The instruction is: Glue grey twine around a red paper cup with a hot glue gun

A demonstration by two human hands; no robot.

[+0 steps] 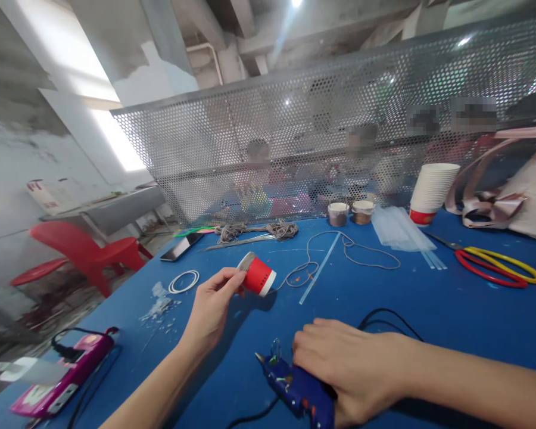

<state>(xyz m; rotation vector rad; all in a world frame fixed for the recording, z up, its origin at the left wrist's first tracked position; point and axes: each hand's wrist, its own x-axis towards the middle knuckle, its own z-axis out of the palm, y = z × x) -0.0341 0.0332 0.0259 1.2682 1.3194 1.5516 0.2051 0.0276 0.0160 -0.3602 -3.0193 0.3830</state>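
My left hand [217,301] pinches a red and white paper cup [259,277] by one end, where grey cord is wound around it. The cup is tilted on its side above the blue table. A grey cord [290,280] trails from near the cup across the tabletop. At the front, my right hand [346,366] is closed over a blue hot glue gun [297,387], its nozzle pointing left. The fingertips of that hand are partly hidden. A clear glue stick [319,268] lies beyond the glue gun.
Cord bundles [254,231], a phone [181,246], two wrapped cups [338,214], clear plastic strips [397,229], stacked paper cups [433,187] and scissors [495,265] lie farther back. A purple power strip [67,378] is at left. A perforated metal screen [295,143] borders the table.
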